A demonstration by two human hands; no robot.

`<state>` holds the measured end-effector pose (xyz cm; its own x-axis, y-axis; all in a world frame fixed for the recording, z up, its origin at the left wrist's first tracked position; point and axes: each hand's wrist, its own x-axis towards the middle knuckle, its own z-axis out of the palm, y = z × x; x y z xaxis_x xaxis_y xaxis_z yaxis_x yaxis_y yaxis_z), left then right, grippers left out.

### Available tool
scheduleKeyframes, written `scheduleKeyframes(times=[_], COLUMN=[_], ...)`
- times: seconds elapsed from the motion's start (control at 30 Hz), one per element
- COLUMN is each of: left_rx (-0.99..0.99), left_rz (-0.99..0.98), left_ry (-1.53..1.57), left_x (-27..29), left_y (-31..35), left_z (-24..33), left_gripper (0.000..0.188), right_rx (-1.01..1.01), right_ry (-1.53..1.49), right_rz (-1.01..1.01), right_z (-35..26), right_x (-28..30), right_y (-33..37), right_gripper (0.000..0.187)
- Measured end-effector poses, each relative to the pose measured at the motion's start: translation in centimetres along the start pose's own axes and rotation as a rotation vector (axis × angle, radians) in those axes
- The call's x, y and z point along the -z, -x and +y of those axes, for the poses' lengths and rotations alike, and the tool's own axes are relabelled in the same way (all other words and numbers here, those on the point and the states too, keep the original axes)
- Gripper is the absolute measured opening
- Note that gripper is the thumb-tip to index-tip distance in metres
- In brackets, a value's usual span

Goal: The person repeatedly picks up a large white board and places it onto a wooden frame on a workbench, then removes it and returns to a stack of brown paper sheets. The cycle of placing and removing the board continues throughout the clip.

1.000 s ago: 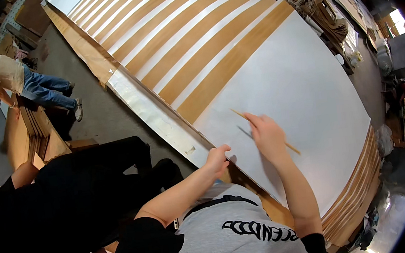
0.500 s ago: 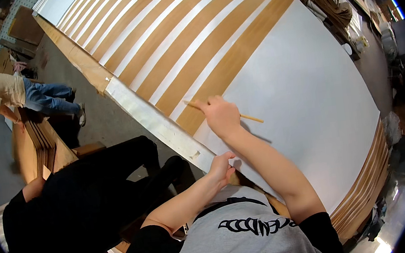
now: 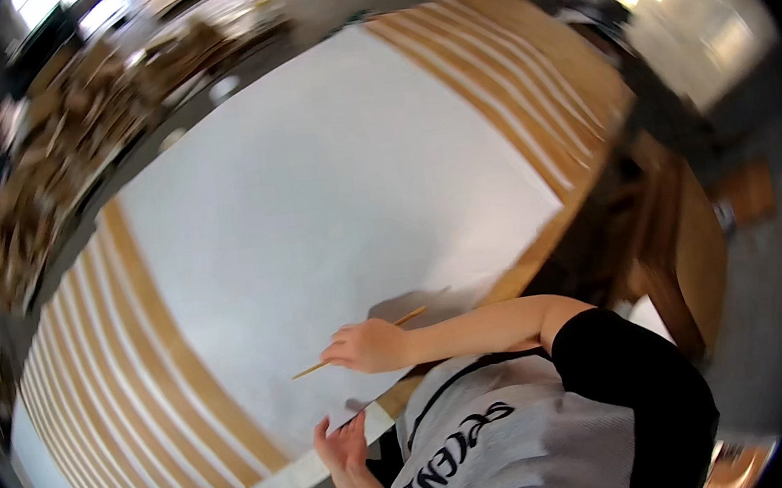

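My right hand is closed round a thin wooden stick, which pokes out at both ends. It hovers over the near part of a broad white sheet, and its shadow falls behind it. My left hand has its thumb and fingers apart with nothing seen in them, beside the sheet's near edge. To the left, overlapping sheets are fanned out, showing brown strips between white ones.
More staggered brown-and-white edges lie at the far right. Beyond the table, crumpled brown material is heaped at the far left. A brown board structure stands on the right. The surroundings are blurred.
The view has swung right, bringing the right-hand end of the sheets into sight. My right hand has left the brown strips with the stick and is over the white area. My left hand's fingers have spread.
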<state>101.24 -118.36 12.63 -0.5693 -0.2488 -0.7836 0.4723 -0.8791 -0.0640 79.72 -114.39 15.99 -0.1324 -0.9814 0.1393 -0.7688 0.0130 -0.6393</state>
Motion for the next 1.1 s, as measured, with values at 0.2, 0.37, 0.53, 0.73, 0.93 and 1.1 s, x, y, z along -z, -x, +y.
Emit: scheduleKeyframes(times=[0.2, 0.37, 0.53, 0.73, 0.93, 1.1], left_rx=[0.016, -0.061, -0.115, 0.140, 0.291, 0.421], left_rz=[0.118, 0.256, 0.376, 0.134, -0.217, -0.245], left_ry=[-0.034, -0.177, -0.458, -0.924, -1.335, -1.532], left_x=[-1.3, 0.4, 0.7, -4.3, -9.6, -11.0], left_y=[1.1, 0.6, -0.4, -4.0, -7.7, -10.7], left_z=[-0.1, 0.1, -6.2, -24.5, -40.3, -48.9], left_gripper=[0.054, 0.052, 0.047, 0.037, 0.036, 0.034], right_rx=[-0.660, -0.938, -0.942, -0.895, -0.951, -1.176], right_ry=[0.093, 0.016, 0.015, 0.119, -0.150, -0.298], right_rz=[0.628, 0.636, 0.963, 0.561, 0.314, 0.484], right_z=[9.7, 13.1, 12.4, 16.3, 14.8, 15.9], right_x=[9.0, 11.9, 14.5, 13.4, 15.1, 16.6], right_y=[17.5, 26.3, 30.2, 37.6, 46.7, 56.4], right_gripper=[0.019, 0.018, 0.019, 0.011, 0.018, 0.024])
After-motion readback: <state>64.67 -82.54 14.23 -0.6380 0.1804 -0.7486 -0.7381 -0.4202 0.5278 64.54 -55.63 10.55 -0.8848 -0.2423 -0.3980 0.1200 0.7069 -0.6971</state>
